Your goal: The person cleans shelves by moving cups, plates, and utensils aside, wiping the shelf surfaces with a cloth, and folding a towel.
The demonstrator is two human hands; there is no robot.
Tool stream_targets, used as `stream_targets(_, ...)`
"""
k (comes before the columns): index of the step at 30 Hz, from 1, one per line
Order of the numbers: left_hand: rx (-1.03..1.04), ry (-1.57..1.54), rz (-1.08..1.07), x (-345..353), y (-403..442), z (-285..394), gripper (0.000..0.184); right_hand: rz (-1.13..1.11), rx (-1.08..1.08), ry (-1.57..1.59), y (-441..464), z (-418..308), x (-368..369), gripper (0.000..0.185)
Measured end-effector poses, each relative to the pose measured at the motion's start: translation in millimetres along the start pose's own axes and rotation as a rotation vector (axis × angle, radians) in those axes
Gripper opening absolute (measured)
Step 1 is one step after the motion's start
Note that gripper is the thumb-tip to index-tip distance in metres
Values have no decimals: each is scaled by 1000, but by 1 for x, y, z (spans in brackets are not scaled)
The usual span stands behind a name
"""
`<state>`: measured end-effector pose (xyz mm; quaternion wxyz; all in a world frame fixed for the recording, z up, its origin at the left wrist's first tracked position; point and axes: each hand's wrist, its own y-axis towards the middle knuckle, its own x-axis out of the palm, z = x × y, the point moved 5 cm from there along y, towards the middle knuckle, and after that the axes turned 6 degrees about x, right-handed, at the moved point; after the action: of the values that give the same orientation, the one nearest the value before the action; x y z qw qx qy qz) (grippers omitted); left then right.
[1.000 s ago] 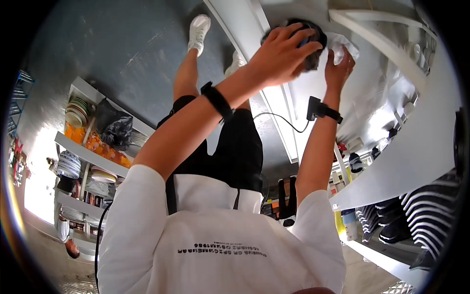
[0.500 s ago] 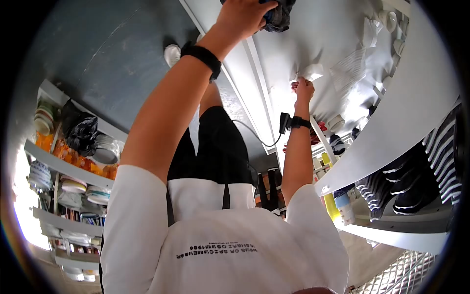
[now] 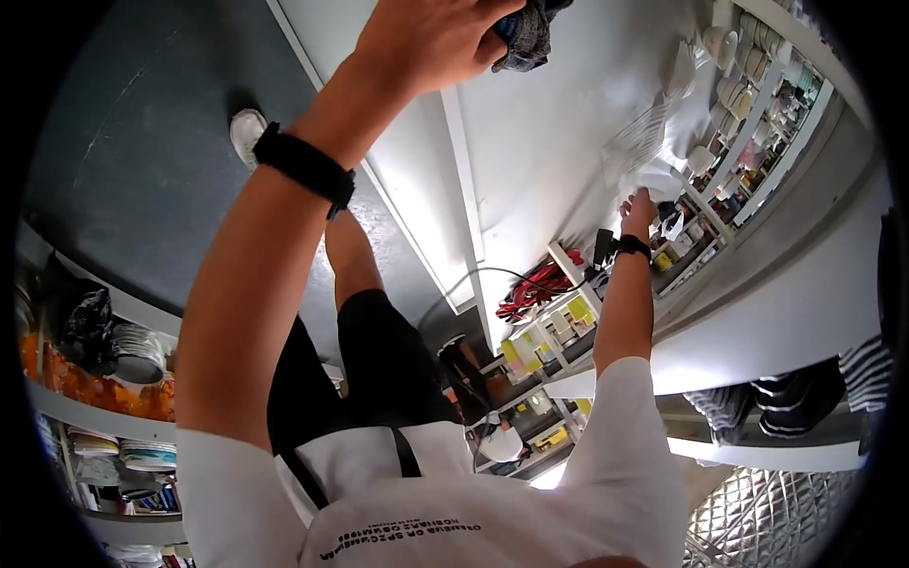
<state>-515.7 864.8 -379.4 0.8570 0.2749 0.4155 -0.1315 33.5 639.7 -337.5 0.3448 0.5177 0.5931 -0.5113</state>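
Observation:
My left hand (image 3: pixel 417 47) is closed around a bundled dark grey cloth (image 3: pixel 527 40) with a bit of blue, at the top of the view; part of the hand is cut off by the frame edge. Below the cloth lies the white tabletop (image 3: pixel 535 161). On the right, my right hand (image 3: pixel 637 210) has its fingers curled at a crumpled white plastic piece (image 3: pixel 657 176), near the table's far right side. Clear, striped plastic packaging (image 3: pixel 640 137) lies just beyond that hand. Both wrists wear black bands.
Shelves with red cords (image 3: pixel 540 289) and yellow boxes stand below the table's near end. White stacked items (image 3: pixel 734 95) line the right. Dark striped garments (image 3: pixel 800 402) hang lower right. A shelf at left holds a black plastic bag (image 3: pixel 85 327) and orange packets. A cable runs from my right wrist.
My right hand has moved right and slightly toward me with the white plastic. My left hand stays on the dark cloth. The view has turned, showing more shelves on the right.

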Motion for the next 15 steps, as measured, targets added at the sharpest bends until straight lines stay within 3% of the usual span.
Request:
stream_targets(2,-28,11,-12,4,4,-3,41,-49,38,-41,6,-10,36,61)
stream_targets(3,-29,9,-13,8,2,-6,41,-131,-60,-144,-24,-21,55,65)
stream_targets(5,-13,14,-52,10,-4,-1,41,-74,-229,-208,-42,-24,81,65)
stream_targets(6,-7,38,-59,9,-3,0,41,-73,-216,-205,-24,-14,86,65)
stream_targets(8,27,38,-28,10,0,0,41,140,-339,-437,13,3,78,66)
stream_targets(10,21,65,15,11,-1,1,41,189,-264,-507,43,34,62,59)
stream_targets(15,34,63,14,14,-2,3,41,417,27,-537,-6,85,6,47)
